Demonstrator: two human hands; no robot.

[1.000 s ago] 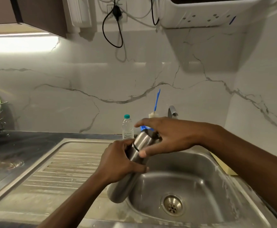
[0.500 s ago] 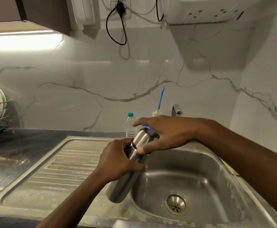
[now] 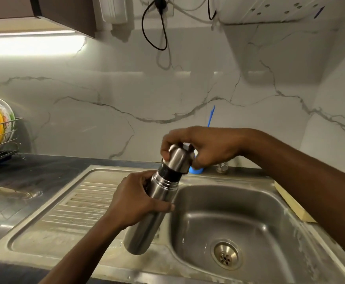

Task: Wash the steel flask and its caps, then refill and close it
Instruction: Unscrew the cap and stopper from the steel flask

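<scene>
The tall brushed-steel cylindrical flask [image 3: 141, 232] hangs tilted in the air, base over the ribbed steel draining board [image 3: 75, 201], neck leaning out toward the stainless-steel sink bowl [image 3: 270, 218]. The left hand [image 3: 132, 203] is wrapped round the upper body just below the shoulder rings, fingers curled tight, thumb across the front. Up top, the right hand [image 3: 208, 148] claws over the domed steel outer cap [image 3: 178, 158], fingertips round its sides. And look, there's a gap: the black threaded collar [image 3: 167, 175] shows between cap and shoulder. I judge the cap is off its seat or nearly so; whether it's wholly free of the threads I can't tell.

How will it handle? It's rigid metal with no give and no fear of crushing, so a firm squeeze is fine. The wall is smooth and polished, though, and looks slippery, more so once wet. The ridged shoulder is the sensible place for the holding hand, exactly where it sits. Weight depends on what's inside, and that's hidden. The cap is small and likely light, so take it by the rim. Over the bowl, a dropped cap would clatter and could roll toward the drain [image 3: 226, 256]
</scene>
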